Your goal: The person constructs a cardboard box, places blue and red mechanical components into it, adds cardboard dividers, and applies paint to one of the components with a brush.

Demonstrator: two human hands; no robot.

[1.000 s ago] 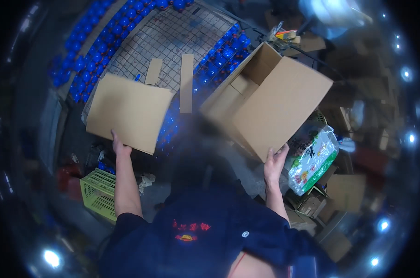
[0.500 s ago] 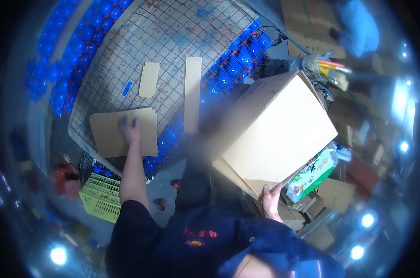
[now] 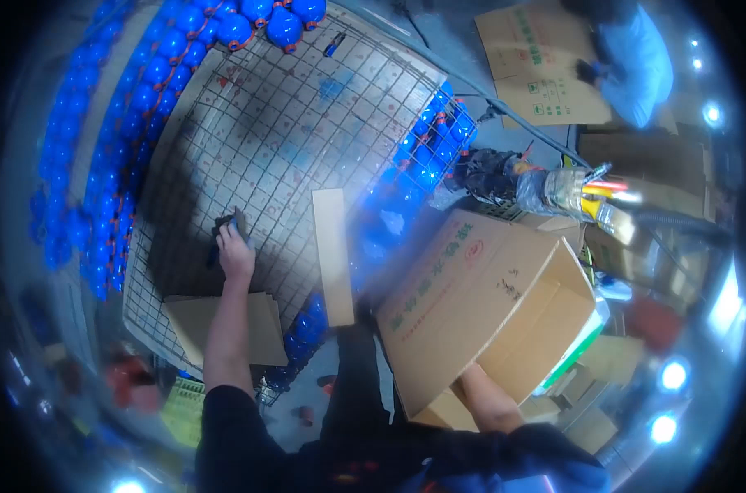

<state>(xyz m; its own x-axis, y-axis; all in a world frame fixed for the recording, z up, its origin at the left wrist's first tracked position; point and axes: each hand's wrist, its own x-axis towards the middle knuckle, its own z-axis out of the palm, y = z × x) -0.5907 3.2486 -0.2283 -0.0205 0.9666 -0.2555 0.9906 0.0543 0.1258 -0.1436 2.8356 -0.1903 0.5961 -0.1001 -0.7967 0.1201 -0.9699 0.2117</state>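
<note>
My left hand (image 3: pixel 235 252) is over the wire mesh table (image 3: pixel 282 123), its fingers closed round a small dark thing partly lost in shadow. What it is, I cannot make out. Near my left forearm lies a stack of flat cardboard sheets (image 3: pixel 262 329). A long cardboard strip (image 3: pixel 333 255) lies to the right of it. On my right a large cardboard box (image 3: pixel 463 304) with green print stands tilted, its open end toward the lower right. My right hand (image 3: pixel 480 394) reaches inside that opening; the box panel hides its fingers.
Strings of blue balls (image 3: pixel 151 99) hang along the table's left and far sides, with more blue balls (image 3: pixel 426 156) at its right. A taped post holds brushes (image 3: pixel 607 215). Beyond it, another person (image 3: pixel 636 66) bends over a cardboard box (image 3: pixel 537 66). A yellow-green crate (image 3: pixel 184 411) sits lower left.
My left hand has left the cardboard stack and closed farther up the table. The small cardboard piece and blue item no longer show there. The box has turned, and my right hand has gone inside.
</note>
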